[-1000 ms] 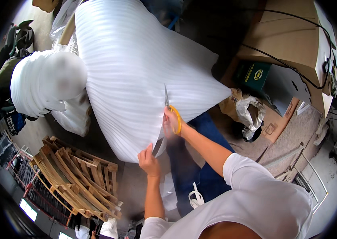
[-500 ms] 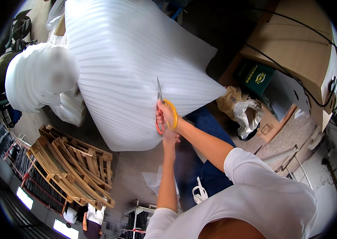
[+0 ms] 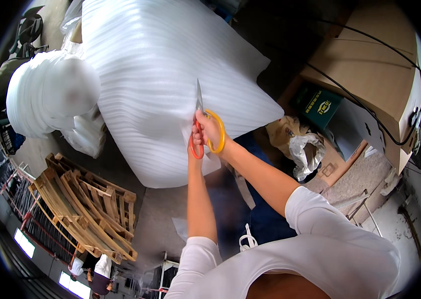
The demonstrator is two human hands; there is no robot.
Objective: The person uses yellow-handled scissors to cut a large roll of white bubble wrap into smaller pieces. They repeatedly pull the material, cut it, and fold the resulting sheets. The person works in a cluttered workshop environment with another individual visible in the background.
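Note:
A big sheet of white ribbed foam (image 3: 160,65) is spread out in front of me. Over its near part, my right hand (image 3: 209,128) is closed on a pair of scissors (image 3: 199,97) with one red and one yellow handle loop. The blades point away from me, and they look closed together. My left hand (image 3: 194,160) reaches up right beside the red loop, against my right hand. Its fingers are mostly hidden there, so whether they grip anything is unclear. A flap of foam (image 3: 213,164) shows between my wrists.
A thick roll of white foam (image 3: 33,97) stands on the left, with stacked wooden pallets (image 3: 86,209) nearer. Right of the sheet are a crumpled bag (image 3: 310,154), a green box (image 3: 317,104) and a large cardboard box (image 3: 364,50) crossed by a black cable. People stand far off, lower left.
Both hands have moved slightly farther out over the foam, scissors included. My left hand has come up from below to beside the red loop. A foam flap now shows between my wrists.

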